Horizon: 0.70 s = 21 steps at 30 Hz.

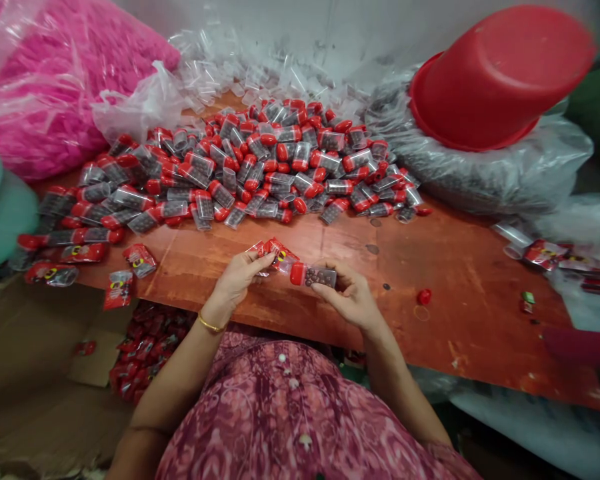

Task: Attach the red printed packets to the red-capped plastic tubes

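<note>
My left hand (237, 277) pinches a red printed wrapper (276, 253) just above the wooden board's near edge. Right beside it, my right hand (351, 297) grips a small clear tube with a red cap (313, 275), filled with dark beads. The tube lies level, its cap end touching the wrapper. Behind my hands a big heap of the same red-capped tubes (250, 170) covers the middle of the reddish wooden board (460, 300).
A pink bag (55, 80) sits at back left, and a red basin (500, 73) lies tipped on a clear bag of dark beads (490, 173) at back right. Empty clear tubes (260, 73) pile behind. Wrapped tubes (70, 257) lie at left, more in a cardboard box (145, 350) below.
</note>
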Each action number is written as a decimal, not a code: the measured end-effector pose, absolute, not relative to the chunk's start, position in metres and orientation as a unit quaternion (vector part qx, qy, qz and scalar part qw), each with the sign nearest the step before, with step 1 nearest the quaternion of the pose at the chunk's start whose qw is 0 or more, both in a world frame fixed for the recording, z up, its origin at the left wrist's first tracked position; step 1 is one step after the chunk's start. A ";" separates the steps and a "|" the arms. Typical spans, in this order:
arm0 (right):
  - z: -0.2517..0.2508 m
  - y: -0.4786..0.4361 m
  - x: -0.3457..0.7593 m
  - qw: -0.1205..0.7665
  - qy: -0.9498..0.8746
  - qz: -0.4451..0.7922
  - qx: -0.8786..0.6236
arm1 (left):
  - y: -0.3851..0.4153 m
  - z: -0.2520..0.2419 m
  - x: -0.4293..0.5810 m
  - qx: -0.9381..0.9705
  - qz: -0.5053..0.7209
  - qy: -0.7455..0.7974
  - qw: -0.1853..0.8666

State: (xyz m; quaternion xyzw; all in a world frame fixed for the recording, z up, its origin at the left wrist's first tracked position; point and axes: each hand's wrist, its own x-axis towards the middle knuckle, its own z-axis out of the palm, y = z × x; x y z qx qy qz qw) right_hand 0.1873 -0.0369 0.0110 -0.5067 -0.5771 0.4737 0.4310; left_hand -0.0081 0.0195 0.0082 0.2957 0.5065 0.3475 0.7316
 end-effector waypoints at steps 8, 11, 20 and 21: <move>0.001 -0.034 0.184 0.442 -0.520 0.511 -0.522 | 0.015 0.003 -0.004 0.326 0.365 0.494 0.718; -0.003 -0.035 0.177 0.451 -0.497 0.539 -0.510 | 0.012 0.002 0.004 0.303 0.389 0.480 0.725; -0.026 -0.045 0.146 0.573 -0.382 0.522 -0.504 | 0.001 0.003 0.027 0.265 0.441 0.477 0.712; -0.027 -0.045 0.143 0.580 -0.377 0.519 -0.503 | 0.000 0.003 0.029 0.254 0.446 0.479 0.712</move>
